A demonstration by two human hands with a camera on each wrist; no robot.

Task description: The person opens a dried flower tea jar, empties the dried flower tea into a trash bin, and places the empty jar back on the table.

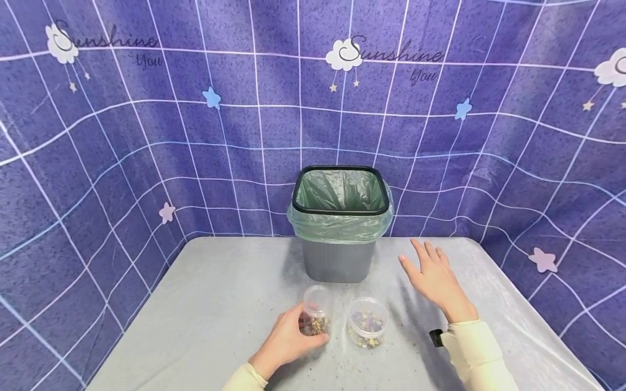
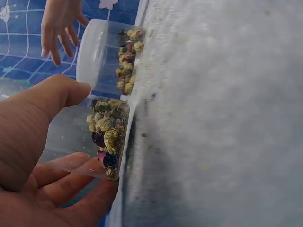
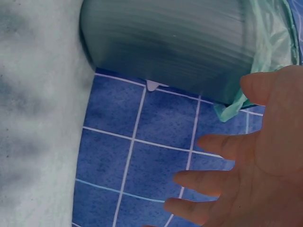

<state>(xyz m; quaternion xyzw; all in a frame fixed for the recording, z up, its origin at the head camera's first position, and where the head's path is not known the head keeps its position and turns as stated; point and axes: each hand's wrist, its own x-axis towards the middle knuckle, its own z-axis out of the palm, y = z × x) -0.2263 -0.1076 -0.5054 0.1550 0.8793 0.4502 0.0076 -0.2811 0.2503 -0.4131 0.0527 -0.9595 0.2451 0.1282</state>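
Observation:
My left hand (image 1: 289,338) curls round a clear plastic jar (image 1: 318,310) low on the table, its thumb on the near side. Dried flower buds (image 2: 106,127), yellowish with a few dark purple ones, fill its lower part. Whether this jar has a lid I cannot tell. Just to its right stands a second clear jar (image 1: 368,321) with a whitish lid (image 2: 91,56) and similar buds inside. Over the table's right side, my right hand (image 1: 432,279) is held with its fingers spread and nothing in them, apart from the jars and to the right of the bin.
Behind the jars stands a grey bin (image 1: 337,260) with a black rim and a green bag (image 1: 342,225) folded over it. A patterned purple-blue curtain (image 1: 274,125) surrounds the grey table (image 1: 220,304). Small crumbs are scattered near the jars. A dark object (image 1: 436,338) shows by the right sleeve.

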